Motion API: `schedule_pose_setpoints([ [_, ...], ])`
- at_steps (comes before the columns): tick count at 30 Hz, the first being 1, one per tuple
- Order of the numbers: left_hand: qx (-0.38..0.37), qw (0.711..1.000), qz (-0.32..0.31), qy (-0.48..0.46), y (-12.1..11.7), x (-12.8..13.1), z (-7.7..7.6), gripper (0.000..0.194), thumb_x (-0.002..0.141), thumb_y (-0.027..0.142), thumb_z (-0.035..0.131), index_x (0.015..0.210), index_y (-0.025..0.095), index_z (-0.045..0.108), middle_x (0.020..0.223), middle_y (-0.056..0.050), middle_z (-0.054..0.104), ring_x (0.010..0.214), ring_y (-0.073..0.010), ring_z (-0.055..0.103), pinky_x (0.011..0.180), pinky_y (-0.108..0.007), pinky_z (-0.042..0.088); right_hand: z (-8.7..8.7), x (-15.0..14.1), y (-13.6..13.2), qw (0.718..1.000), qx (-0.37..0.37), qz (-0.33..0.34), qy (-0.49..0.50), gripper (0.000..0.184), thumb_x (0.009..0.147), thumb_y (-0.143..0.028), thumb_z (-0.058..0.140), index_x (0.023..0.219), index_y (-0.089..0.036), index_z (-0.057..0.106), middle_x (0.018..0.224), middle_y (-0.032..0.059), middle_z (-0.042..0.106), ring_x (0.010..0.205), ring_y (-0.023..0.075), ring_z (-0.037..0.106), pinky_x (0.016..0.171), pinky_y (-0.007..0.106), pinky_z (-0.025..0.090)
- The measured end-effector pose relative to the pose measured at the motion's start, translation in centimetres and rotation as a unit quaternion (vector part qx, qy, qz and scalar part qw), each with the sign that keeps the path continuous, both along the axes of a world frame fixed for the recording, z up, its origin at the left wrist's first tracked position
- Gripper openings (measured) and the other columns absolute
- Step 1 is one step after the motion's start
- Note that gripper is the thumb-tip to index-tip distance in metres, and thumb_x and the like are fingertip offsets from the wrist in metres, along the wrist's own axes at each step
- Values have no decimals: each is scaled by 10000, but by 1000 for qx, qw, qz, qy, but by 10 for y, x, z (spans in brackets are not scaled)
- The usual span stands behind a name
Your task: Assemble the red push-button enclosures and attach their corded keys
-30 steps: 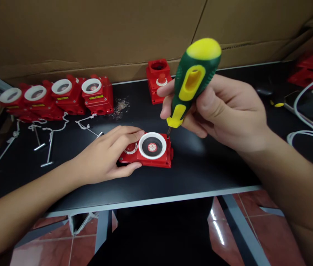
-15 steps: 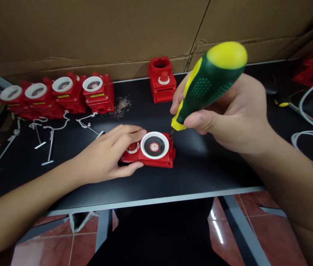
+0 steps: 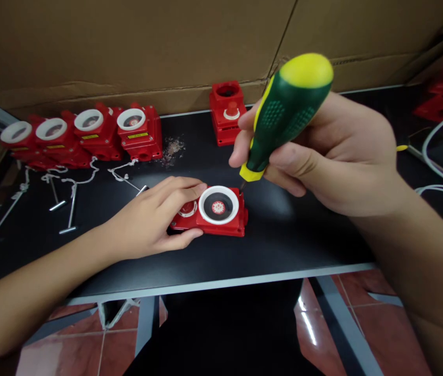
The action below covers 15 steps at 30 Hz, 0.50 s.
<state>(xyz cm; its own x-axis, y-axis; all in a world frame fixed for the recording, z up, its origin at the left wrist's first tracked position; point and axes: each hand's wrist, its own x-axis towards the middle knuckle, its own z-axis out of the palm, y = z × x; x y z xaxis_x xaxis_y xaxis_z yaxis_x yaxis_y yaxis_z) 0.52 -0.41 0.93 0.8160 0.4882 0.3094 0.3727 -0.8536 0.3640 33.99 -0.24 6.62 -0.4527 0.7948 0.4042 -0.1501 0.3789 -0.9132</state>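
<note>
A red box-shaped device point(image 3: 221, 228) with a white-ringed round window and a small red knob lies on the black table, near its front. My left hand point(image 3: 159, 219) grips its left end, fingers on the far edge and thumb along the near edge. In my right hand point(image 3: 323, 151) is a green and yellow screwdriver point(image 3: 284, 112), held tilted with its handle up and to the right. Its tip meets the device's far right corner, at a screw hole. Whether a screw sits under the tip is too small to make out.
Several similar red devices point(image 3: 139, 138) stand in a row at back left, with small metal T-bars point(image 3: 73, 209) on white cords. Another red housing point(image 3: 227, 112) stands at the back beside scattered debris point(image 3: 174, 150). White cable point(image 3: 441, 172) lies at right; cardboard point(image 3: 147, 47) lines the back.
The screwdriver handle has rotated about its axis and swung right, then partly back left, as my right fingers shifted around it. The left hand keeps its hold on the device.
</note>
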Motion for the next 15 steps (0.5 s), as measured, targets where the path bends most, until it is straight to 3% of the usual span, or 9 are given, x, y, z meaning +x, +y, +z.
schedule_pose_setpoints([
  [5,12,1000,-9,-11,0,1,0,563,1237,497,778,1717,237,641,1653,-224,790,1459,-415,853,1242,-555,751,-4,-3,-2,999,-29,11,45,221,1020,-237,1033,1059,-258,816,1096,52,944,925,228,898,518,277,595],
  [9,33,999,-16,-3,1,1,-1,579,1255,505,748,1736,222,596,1653,-244,781,1459,-419,854,1220,-557,761,-1,-4,-3,997,-23,-68,30,413,902,-417,1179,991,-280,799,1016,-13,861,977,237,905,840,386,805],
  [10,32,999,-15,-1,1,2,-1,584,1256,508,746,1742,227,588,1657,-244,779,1463,-419,852,1224,-563,760,0,-4,-3,996,-11,-81,24,474,867,-487,1200,974,-282,787,994,-24,837,957,227,890,865,397,804],
  [12,29,999,-17,0,1,2,-1,587,1255,505,745,1752,241,579,1658,-237,779,1464,-416,853,1227,-566,761,0,-5,-1,996,4,-84,19,554,817,-540,1223,956,-280,754,960,-30,802,910,212,853,766,360,747],
  [15,28,999,-29,0,0,3,0,574,1263,484,732,1752,228,573,1647,-252,783,1449,-420,859,1218,-571,764,-2,-6,2,997,1,-52,53,665,695,-397,1286,980,-292,695,944,-33,777,806,182,756,557,305,547],
])
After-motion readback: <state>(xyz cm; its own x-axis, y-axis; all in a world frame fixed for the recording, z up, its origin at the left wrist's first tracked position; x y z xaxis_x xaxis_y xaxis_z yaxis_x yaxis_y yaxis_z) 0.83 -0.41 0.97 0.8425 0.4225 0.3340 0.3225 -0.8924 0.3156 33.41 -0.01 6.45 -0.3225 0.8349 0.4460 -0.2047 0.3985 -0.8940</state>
